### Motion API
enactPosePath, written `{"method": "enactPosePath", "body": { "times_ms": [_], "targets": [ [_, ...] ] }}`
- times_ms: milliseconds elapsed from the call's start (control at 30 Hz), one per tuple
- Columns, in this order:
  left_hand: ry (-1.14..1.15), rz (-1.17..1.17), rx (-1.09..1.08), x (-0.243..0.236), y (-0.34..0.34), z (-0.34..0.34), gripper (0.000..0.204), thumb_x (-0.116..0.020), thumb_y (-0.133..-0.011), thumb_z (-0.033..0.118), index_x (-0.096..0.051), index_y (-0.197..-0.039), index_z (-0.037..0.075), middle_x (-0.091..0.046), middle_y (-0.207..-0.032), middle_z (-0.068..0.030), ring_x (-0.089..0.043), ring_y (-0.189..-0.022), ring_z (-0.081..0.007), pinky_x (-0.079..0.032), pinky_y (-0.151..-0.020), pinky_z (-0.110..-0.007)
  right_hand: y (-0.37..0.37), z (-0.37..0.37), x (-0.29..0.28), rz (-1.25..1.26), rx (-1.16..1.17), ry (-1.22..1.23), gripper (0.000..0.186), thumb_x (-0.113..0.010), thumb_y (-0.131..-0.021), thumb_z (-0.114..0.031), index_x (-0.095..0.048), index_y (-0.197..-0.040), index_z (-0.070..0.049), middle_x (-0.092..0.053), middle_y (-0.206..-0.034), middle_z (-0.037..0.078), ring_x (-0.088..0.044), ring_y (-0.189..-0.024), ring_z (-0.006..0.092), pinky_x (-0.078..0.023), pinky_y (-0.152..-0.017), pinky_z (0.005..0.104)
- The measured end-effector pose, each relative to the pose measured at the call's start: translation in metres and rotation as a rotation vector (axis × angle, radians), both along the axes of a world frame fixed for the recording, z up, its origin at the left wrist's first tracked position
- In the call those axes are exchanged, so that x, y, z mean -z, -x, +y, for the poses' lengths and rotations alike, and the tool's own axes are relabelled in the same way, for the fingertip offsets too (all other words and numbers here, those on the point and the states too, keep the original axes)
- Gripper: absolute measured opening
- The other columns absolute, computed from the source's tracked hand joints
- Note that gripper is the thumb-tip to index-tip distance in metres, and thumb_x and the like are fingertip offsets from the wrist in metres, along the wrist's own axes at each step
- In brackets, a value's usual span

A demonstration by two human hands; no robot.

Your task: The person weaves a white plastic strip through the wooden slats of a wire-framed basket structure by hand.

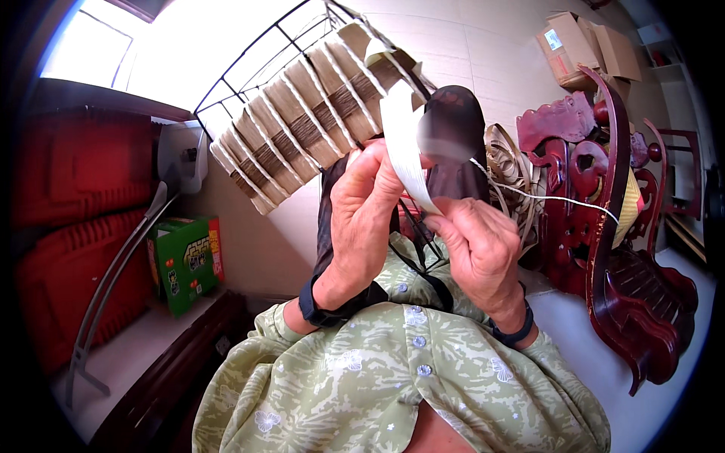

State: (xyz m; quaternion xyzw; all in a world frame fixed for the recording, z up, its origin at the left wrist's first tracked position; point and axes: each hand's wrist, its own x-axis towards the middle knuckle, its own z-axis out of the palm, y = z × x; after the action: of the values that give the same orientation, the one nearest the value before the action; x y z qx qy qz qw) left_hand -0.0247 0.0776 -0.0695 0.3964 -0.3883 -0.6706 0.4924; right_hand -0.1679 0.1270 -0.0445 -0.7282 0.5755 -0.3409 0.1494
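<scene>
My left hand (366, 215) is raised in front of me, its fingers closed on a flat white strip (404, 147) and a dark fabric piece (451, 136). My right hand (479, 249) pinches the lower end of the same strip beside it. A thin white string (547, 198) runs from the dark piece off to the right. Both wrists wear dark bands. A green patterned shirt (377, 377) fills the bottom of the view.
A bundle of woven brown strips tied with white cord (302, 124) rests on a black wire rack (257, 53) behind my hands. A carved dark-red wooden chair (627, 257) stands at right, cardboard boxes (578, 45) above it. A green box (185, 260) and red panels (68, 196) sit at left.
</scene>
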Motion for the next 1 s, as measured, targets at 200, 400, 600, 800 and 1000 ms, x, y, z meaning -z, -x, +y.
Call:
{"method": "enactPosePath", "body": {
  "times_ms": [200, 400, 600, 800, 1000],
  "targets": [
    [-0.025, 0.162, 0.007, 0.010, 0.001, 0.001, 0.029, -0.053, -0.102, 0.032, -0.062, -0.095, 0.005, -0.055, -0.088, 0.0013, -0.045, -0.074, -0.0064, -0.039, -0.069, -0.023, 0.002, 0.019, 0.011, -0.375, 0.132, -0.358, 0.014, -0.063, -0.091, -0.002, -0.062, -0.104, 0.001, -0.067, -0.077, 0.011, -0.069, -0.068, 0.0227, -0.053, -0.060, 0.0330],
    [-0.055, 0.093, -0.019, 0.001, 0.003, -0.002, 0.015, -0.067, -0.095, 0.019, -0.064, -0.087, 0.007, -0.051, -0.087, 0.0027, -0.049, -0.069, -0.0026, -0.040, -0.055, -0.017, 0.011, 0.039, 0.027, -0.135, 0.127, -0.206, 0.009, -0.071, -0.076, 0.001, -0.065, -0.083, 0.000, -0.064, -0.073, 0.009, -0.064, -0.070, 0.0288, -0.050, -0.063, 0.0389],
    [-0.074, 0.097, -0.055, -0.003, 0.011, -0.006, 0.016, -0.067, -0.095, 0.019, -0.061, -0.085, 0.007, -0.057, -0.071, 0.0046, -0.047, -0.055, 0.0003, -0.037, -0.047, -0.016, 0.020, 0.040, -0.004, -0.127, -0.242, 0.070, 0.022, -0.071, -0.066, 0.002, -0.068, -0.087, -0.001, -0.058, -0.078, 0.007, -0.060, -0.072, 0.0243, -0.050, -0.062, 0.0352],
    [0.027, 0.175, 0.063, -0.003, 0.010, 0.001, 0.013, -0.066, -0.095, 0.012, -0.062, -0.086, 0.003, -0.046, -0.081, 0.0050, -0.041, -0.072, -0.0028, -0.036, -0.063, -0.020, 0.005, -0.014, -0.017, -0.147, -0.325, 0.275, 0.025, -0.070, -0.068, -0.003, -0.068, -0.093, -0.005, -0.057, -0.082, 0.005, -0.057, -0.070, 0.0220, -0.048, -0.061, 0.0352],
    [-0.047, 0.060, 0.050, -0.010, 0.005, -0.001, 0.014, -0.065, -0.096, 0.014, -0.063, -0.105, 0.004, -0.048, -0.077, 0.0056, -0.043, -0.067, -0.0017, -0.035, -0.060, -0.018, -0.003, -0.022, -0.012, -0.344, -0.209, 0.256, 0.018, -0.076, -0.076, -0.002, -0.068, -0.092, -0.002, -0.063, -0.078, 0.007, -0.060, -0.067, 0.0218, -0.047, -0.060, 0.0318]
  ]
}}
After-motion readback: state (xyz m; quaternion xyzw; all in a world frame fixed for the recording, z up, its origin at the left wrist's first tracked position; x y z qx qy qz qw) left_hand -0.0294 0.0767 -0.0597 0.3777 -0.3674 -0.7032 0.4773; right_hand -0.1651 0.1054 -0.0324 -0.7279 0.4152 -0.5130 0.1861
